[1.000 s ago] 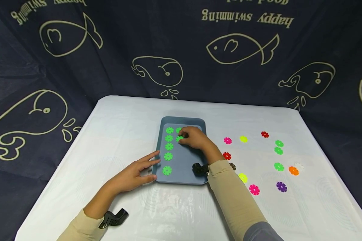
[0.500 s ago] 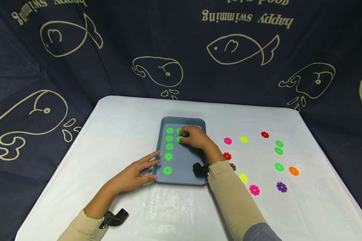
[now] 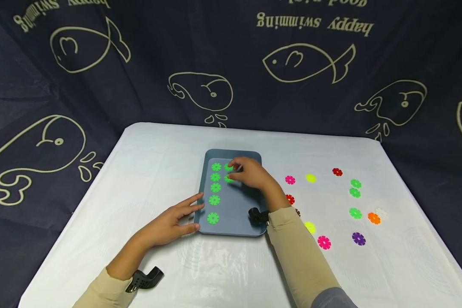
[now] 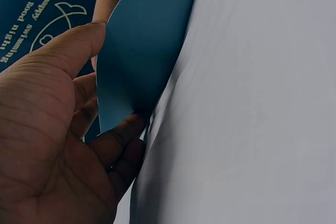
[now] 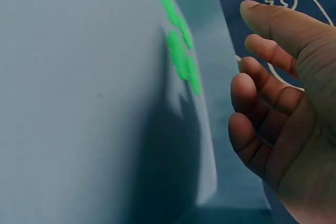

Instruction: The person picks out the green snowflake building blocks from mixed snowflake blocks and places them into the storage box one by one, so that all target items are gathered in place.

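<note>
Right hand point(image 3: 252, 173) over the tray point(image 3: 232, 214), thumb and fingertips parted, nothing held between them. Just under its fingers, at the tray's far end, lie two green discs point(image 3: 228, 178), one behind the other; whether a fingertip brushes them, I can't tell. Beside those, along the tray's left wall, five more green discs point(image 3: 215, 187) run in a column toward the near edge. Against that left wall, from outside, rests the person's left hand point(image 3: 175, 220), fingers spread and touching the tray without grasping it.

To the right of the tray, loose discs are scattered over the white tabletop point(image 3: 169, 149): red, pink and yellow ones nearer to it, then three green discs point(image 3: 355, 193), with orange, white and purple ones farther out. Beyond the tray hangs a dark cloth point(image 3: 238, 111) printed with pale fish and whales.
</note>
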The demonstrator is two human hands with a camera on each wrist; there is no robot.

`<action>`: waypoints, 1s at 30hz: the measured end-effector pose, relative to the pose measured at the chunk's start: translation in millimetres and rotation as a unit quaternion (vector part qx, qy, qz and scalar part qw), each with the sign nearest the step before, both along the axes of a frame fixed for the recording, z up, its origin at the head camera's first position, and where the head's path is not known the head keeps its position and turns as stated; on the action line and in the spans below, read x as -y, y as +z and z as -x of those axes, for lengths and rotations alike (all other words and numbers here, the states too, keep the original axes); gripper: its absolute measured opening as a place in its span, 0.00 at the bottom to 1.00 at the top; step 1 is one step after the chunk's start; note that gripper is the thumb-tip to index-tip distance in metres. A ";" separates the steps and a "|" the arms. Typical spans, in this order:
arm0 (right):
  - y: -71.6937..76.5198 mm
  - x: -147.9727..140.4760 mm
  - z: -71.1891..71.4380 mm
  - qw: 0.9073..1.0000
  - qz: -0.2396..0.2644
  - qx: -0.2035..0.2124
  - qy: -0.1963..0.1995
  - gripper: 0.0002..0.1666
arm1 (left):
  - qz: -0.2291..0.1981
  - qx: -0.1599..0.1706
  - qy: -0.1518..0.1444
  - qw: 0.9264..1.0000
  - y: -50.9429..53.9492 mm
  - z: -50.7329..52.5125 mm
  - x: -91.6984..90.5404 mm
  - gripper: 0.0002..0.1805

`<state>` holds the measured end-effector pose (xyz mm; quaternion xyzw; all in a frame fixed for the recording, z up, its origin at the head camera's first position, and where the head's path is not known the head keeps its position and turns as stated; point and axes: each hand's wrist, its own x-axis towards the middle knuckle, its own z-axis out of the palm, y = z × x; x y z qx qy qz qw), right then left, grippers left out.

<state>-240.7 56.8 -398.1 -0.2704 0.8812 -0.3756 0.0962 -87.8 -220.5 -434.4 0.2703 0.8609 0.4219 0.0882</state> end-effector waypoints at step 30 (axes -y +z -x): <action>46.2 -65.5 -37.3 0.996 0.062 -0.038 -0.052 0.19 | 0.001 0.001 -0.001 1.000 1.1 -0.8 0.2 0.37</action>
